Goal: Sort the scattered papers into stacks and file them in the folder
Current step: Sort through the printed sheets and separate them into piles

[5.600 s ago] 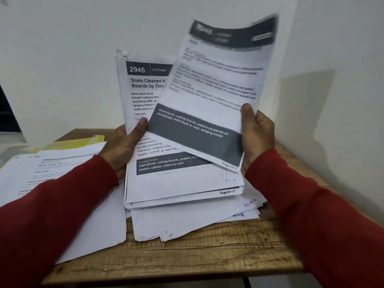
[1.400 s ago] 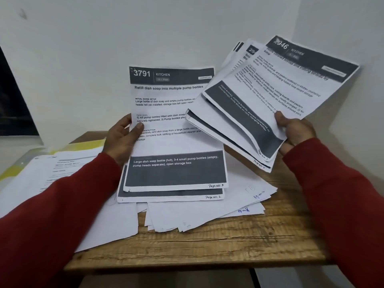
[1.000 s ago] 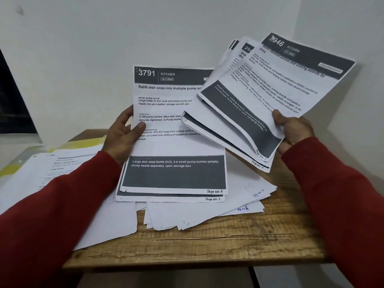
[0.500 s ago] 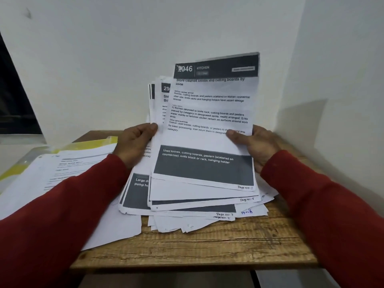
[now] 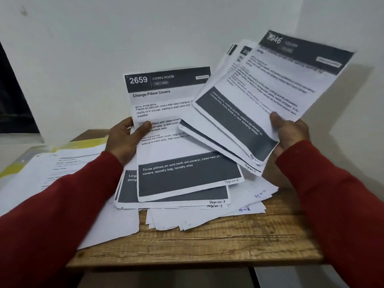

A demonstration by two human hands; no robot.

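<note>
My left hand point(image 5: 124, 140) grips a small stack of printed sheets point(image 5: 176, 142) by its left edge, thumb on the top page headed "2659 Living Room, Change Pillow Covers", marked page 4. Pages 3 and 2 show beneath it. My right hand point(image 5: 291, 134) holds a second, fanned bundle of sheets point(image 5: 270, 90) raised up and to the right, its top page headed "2946". Loose face-down papers point(image 5: 245, 206) with handwritten page numbers lie under both on the wooden table point(image 5: 207, 246). A yellow folder point(image 5: 87, 144) lies at the left, partly under papers.
More printed sheets point(image 5: 62, 169) spread over the table's left side and overhang its front edge. White walls close in the corner behind and to the right. A dark window edge point(image 5: 12, 100) shows at far left.
The right hand's bundle, which was laid on the left stack half a second ago, has lifted away to the upper right. One sheet, page 4, stayed on top of the left stack.
</note>
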